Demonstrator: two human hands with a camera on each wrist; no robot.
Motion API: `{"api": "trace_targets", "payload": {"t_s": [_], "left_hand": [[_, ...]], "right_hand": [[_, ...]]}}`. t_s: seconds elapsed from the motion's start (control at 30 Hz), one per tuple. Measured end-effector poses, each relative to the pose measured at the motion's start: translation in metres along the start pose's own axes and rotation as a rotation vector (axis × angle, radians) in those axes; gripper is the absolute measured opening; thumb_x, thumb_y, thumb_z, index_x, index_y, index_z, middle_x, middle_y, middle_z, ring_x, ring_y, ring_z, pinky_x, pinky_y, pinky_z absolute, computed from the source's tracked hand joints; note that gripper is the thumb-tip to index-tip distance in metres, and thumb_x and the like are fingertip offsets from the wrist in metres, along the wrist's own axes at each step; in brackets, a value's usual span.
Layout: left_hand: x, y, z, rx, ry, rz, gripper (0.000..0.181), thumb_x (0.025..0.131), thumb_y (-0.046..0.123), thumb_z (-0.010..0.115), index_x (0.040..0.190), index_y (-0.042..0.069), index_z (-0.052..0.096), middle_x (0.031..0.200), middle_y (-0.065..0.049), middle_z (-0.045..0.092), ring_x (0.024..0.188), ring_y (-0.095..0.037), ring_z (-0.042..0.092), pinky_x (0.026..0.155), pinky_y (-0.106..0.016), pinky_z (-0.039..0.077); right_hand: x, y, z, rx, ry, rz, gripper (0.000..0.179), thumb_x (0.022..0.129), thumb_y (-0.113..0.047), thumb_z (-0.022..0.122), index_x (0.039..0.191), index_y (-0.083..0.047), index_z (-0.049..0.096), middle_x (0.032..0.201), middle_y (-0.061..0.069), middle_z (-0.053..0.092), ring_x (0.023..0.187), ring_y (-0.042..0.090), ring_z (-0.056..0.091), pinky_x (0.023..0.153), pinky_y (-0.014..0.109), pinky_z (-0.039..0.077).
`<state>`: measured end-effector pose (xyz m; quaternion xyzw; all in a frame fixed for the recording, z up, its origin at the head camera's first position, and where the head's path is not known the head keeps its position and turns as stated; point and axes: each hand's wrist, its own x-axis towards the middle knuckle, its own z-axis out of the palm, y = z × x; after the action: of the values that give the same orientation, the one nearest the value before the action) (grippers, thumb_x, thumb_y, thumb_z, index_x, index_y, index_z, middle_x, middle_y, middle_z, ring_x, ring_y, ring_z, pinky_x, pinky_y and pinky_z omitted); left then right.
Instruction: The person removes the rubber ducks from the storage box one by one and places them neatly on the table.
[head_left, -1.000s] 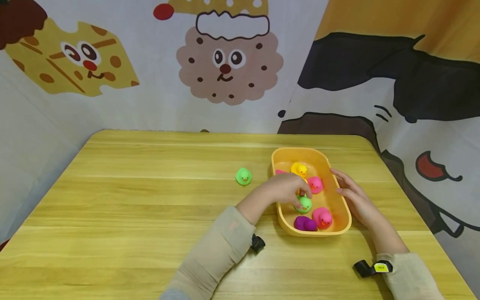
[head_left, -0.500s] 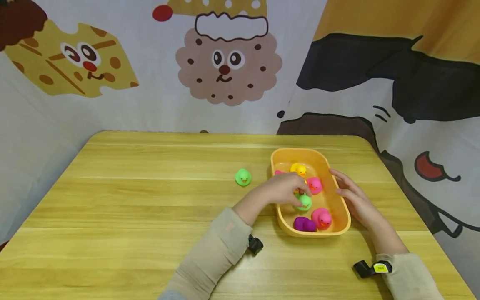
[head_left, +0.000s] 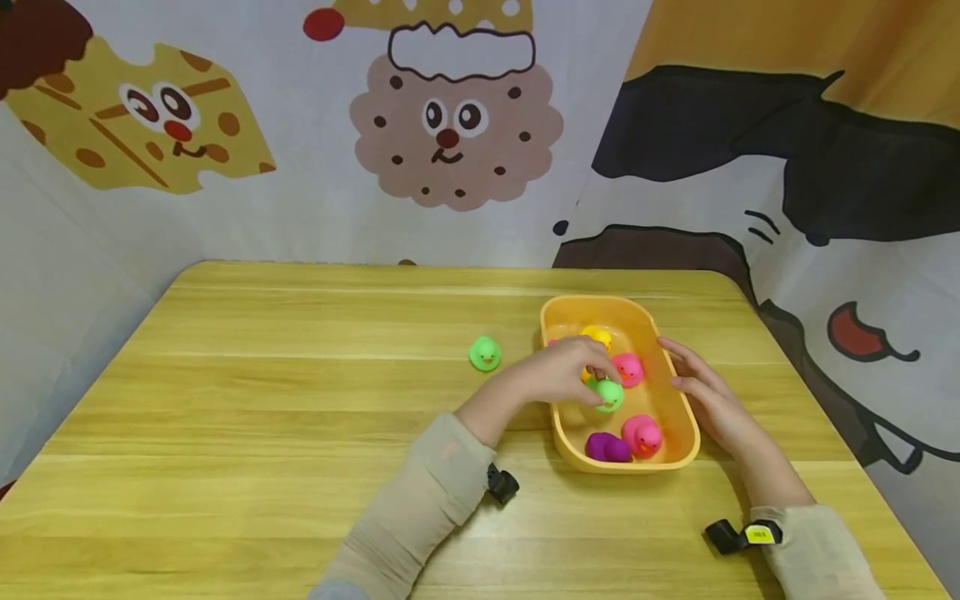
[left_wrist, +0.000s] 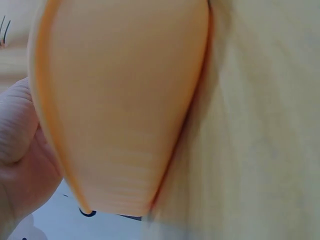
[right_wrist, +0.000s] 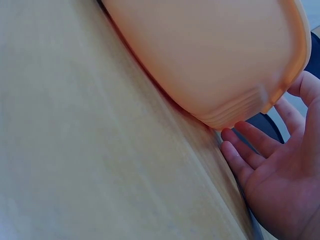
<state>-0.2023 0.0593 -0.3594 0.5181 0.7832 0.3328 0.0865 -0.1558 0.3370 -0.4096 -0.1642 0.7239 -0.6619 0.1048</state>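
My left hand reaches over the orange plastic basin and pinches a green rubber duck between thumb and fingers. Below that duck lie a purple duck and a pink duck, side by side at the basin's near end. Another pink duck and a yellow duck sit farther back, with more partly hidden behind my left hand. At the basin's right side, the fingertips of my right hand rest against the outer wall, fingers loosely extended in the right wrist view.
Left of the basin, a second green duck sits alone on the wooden table. A cartoon-printed curtain hangs behind the table's far edge and along its right side. Each sleeve carries a small black camera near the wrist.
My left hand has risen slightly and drawn a little to the left, raising the green duck from among the others. My right hand has stayed at the basin's side.
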Motion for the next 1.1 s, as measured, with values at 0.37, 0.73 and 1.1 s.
{"api": "trace_targets", "payload": {"t_s": [0.37, 0.73, 1.1], "left_hand": [[-0.016, 0.01, -0.022, -0.035, 0.082, 0.015, 0.027, 0.079, 0.01, 0.077, 0.105, 0.006, 0.073, 0.088, 0.004, 0.06, 0.084, -0.012, 0.053, 0.089, -0.024, 0.041], [-0.049, 0.012, -0.043, -0.104, 0.148, -0.071, 0.026, 0.078, 0.01, 0.078, 0.104, 0.008, 0.074, 0.084, 0.004, 0.056, 0.086, -0.014, 0.051, 0.075, -0.022, 0.043], [-0.082, 0.008, -0.065, -0.174, 0.252, -0.104, 0.026, 0.076, 0.006, 0.078, 0.101, 0.007, 0.074, 0.091, 0.007, 0.061, 0.087, -0.011, 0.052, 0.078, -0.03, 0.048]], "right_hand": [[0.001, -0.002, 0.001, -0.011, 0.007, 0.018, 0.052, 0.101, -0.009, 0.038, 0.152, -0.013, 0.025, 0.145, 0.006, 0.033, 0.121, 0.009, 0.047, 0.092, 0.023, 0.044], [0.001, -0.001, 0.001, -0.002, 0.004, 0.02, 0.052, 0.101, -0.008, 0.037, 0.152, -0.013, 0.025, 0.144, 0.004, 0.034, 0.121, 0.009, 0.047, 0.092, 0.023, 0.043], [0.002, -0.001, 0.002, 0.023, -0.004, 0.01, 0.052, 0.101, -0.006, 0.037, 0.152, -0.012, 0.025, 0.141, 0.0, 0.037, 0.121, 0.008, 0.047, 0.092, 0.023, 0.044]]}}
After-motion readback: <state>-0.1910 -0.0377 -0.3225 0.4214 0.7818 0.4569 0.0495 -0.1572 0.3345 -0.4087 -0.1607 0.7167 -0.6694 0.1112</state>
